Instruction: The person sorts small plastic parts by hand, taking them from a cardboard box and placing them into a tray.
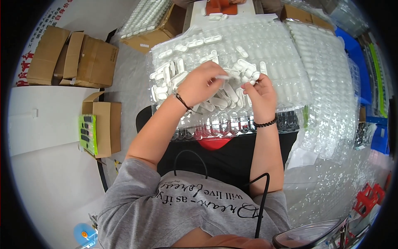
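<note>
White oval plastic pieces (168,72) lie in a loose heap on a clear plastic blister tray (282,54) before me. Over the heap, my left hand (204,83) has its fingers curled around one white oval piece (222,77), slightly smeared by motion. To its right, my right hand (262,92) pinches a small bunch of white oval pieces (251,77) between thumb and fingers. A few more pieces sit singly in tray pockets, one of them a white piece (242,51) beyond the hands.
More clear trays (331,83) are stacked on the right beside blue bins (352,62). Cardboard boxes (93,60) stand at the left, and another carton (159,33) holds filled trays at the back. Across the table is an orange-red fixture (221,6). A red stool (368,199) stands lower right.
</note>
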Action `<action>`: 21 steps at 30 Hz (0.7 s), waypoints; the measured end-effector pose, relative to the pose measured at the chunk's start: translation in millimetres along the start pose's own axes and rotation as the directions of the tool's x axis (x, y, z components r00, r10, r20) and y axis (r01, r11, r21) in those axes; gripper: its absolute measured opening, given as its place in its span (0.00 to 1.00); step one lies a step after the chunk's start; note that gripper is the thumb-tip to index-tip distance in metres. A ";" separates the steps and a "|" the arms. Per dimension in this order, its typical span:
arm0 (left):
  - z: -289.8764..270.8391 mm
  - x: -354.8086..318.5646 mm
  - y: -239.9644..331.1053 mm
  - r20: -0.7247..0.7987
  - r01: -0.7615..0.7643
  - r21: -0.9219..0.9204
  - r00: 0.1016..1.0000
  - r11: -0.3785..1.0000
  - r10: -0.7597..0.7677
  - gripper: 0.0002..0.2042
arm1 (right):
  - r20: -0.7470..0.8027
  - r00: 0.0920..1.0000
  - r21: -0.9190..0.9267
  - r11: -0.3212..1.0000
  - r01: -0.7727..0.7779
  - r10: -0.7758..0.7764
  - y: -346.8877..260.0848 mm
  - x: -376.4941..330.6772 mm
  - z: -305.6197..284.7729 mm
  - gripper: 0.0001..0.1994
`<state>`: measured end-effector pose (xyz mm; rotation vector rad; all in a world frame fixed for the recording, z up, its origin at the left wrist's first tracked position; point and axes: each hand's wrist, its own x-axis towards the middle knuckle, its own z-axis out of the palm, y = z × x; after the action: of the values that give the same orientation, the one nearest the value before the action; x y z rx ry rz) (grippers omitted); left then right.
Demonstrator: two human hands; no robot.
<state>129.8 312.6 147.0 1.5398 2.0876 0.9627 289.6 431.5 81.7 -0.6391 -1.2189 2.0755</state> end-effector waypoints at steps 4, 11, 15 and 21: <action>12.6 -0.7 13.2 0.170 0.045 -0.164 0.985 0.985 -0.017 0.09 | 0.073 0.988 -0.180 0.972 0.150 -0.139 12.5 -2.8 3.9 0.09; 29.7 -9.6 0.2 0.037 0.180 -0.732 0.973 0.658 -0.226 0.23 | 0.109 0.971 -0.311 0.921 0.236 -0.212 15.4 -4.1 5.7 0.08; 38.2 -17.4 -7.9 0.096 0.268 -0.740 0.950 0.617 -0.298 0.20 | 0.101 0.949 -0.411 0.856 0.314 -0.300 9.2 -9.3 16.3 0.10; 46.6 -21.7 -12.6 0.051 0.231 -0.727 0.957 0.646 -0.285 0.20 | 0.082 0.968 -0.441 0.862 0.250 -0.238 15.2 -16.7 21.2 0.12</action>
<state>158.7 304.3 103.4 0.7684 1.5643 1.5000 282.3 401.5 79.2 -0.6222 -1.7227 1.6020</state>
